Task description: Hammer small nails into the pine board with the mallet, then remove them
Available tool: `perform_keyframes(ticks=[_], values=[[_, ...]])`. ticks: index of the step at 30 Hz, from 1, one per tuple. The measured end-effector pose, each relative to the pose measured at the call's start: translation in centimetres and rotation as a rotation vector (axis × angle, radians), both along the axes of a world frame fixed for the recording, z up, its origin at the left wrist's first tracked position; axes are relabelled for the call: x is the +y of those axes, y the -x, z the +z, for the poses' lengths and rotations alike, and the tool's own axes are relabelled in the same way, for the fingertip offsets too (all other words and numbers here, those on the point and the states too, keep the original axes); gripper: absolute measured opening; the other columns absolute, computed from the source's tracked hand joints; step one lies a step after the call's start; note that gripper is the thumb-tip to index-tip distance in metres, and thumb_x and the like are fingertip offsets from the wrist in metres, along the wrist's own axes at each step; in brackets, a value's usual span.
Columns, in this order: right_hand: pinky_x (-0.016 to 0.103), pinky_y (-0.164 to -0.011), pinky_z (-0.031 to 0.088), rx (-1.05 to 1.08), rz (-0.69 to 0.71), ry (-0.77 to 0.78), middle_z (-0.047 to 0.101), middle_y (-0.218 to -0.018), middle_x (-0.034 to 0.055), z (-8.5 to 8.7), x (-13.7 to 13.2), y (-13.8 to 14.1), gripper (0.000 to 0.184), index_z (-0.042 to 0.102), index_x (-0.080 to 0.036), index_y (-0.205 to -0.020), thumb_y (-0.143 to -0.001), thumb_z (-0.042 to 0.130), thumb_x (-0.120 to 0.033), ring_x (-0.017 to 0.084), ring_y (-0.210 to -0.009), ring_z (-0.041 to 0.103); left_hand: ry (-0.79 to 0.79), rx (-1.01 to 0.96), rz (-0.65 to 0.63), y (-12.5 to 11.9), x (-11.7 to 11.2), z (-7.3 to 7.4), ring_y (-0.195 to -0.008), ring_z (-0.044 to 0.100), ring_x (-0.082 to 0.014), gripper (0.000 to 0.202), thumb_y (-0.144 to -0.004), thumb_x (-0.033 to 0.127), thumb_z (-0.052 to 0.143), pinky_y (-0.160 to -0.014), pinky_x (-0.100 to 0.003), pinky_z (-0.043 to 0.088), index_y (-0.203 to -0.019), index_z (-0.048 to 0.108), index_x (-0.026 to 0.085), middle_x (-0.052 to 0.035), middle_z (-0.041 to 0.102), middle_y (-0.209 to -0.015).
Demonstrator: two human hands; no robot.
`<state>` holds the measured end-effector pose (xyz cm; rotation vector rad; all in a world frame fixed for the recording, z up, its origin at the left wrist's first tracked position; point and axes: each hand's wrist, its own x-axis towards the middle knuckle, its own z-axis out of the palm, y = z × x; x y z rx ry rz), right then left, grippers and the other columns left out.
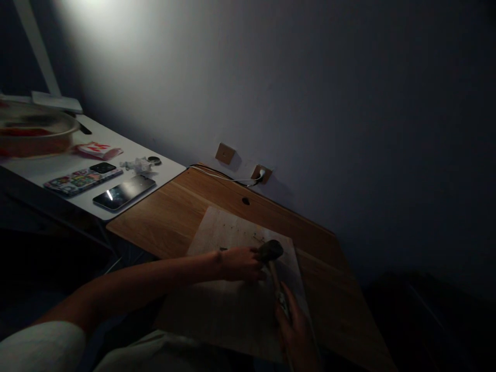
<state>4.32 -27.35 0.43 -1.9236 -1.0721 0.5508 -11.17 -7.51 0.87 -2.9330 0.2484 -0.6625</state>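
Observation:
A pale board (232, 305) lies on the wooden desk (186, 206). My right hand (296, 328) is wrapped round the handle of a hammer (271, 251), whose dark head sits low over the board's far part. My left hand (242, 263) reaches across the board with its fingers pinched right beside the hammer head; what they hold is too small and dark to make out. The scene is dim.
A white table (46, 168) adjoins at the left, carrying two phones (124, 192), a crumpled paper, a red packet and a bowl (34, 132). A cable (228, 178) runs to a wall socket (261, 173). The wall stands close behind the desk.

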Motion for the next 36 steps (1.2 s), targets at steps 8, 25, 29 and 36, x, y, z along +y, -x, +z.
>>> perform_keyframes(ticks=[8,25,29,36], values=[[0.036,-0.065,0.062,0.083,-0.005,0.115,0.076,-0.097,0.0091,0.3,-0.5,0.2,0.079,0.060,-0.026,-0.149,-0.084,0.062,-0.072,0.029,-0.083,0.075,0.709,0.000,0.356,1.2,7.9,1.0,-0.087,0.070,-0.0131,0.024,-0.083,0.002,0.062,-0.077,-0.020,0.048,-0.096,0.072,0.019,-0.0012,0.077,-0.098],[0.034,-0.061,0.059,0.110,-0.026,0.094,0.074,-0.092,0.0071,0.6,-0.5,0.5,0.075,0.061,-0.030,-0.147,-0.085,0.064,-0.071,0.026,-0.076,0.072,0.920,-0.052,0.443,0.5,9.8,-1.4,-0.078,0.066,-0.0120,0.017,-0.080,0.005,0.062,-0.069,-0.018,0.047,-0.085,0.071,0.018,0.0001,0.074,-0.086],[0.034,-0.054,0.056,0.125,-0.041,0.103,0.072,-0.087,0.0061,0.1,-0.5,0.2,0.075,0.061,-0.030,-0.148,-0.085,0.063,-0.071,0.024,-0.065,0.068,0.919,-0.070,0.425,0.3,10.1,-2.1,-0.079,0.066,-0.0127,0.017,-0.080,0.005,0.061,-0.072,-0.020,0.048,-0.084,0.070,0.018,-0.0001,0.074,-0.086],[0.032,-0.050,0.054,0.136,-0.041,0.118,0.069,-0.080,0.0047,-0.3,-0.7,0.3,0.074,0.060,-0.028,-0.149,-0.088,0.059,-0.071,0.022,-0.058,0.065,0.954,-0.088,0.398,0.5,10.0,-2.2,-0.080,0.067,-0.0123,0.014,-0.081,0.006,0.062,-0.074,-0.019,0.048,-0.085,0.069,0.018,0.0000,0.074,-0.088]])
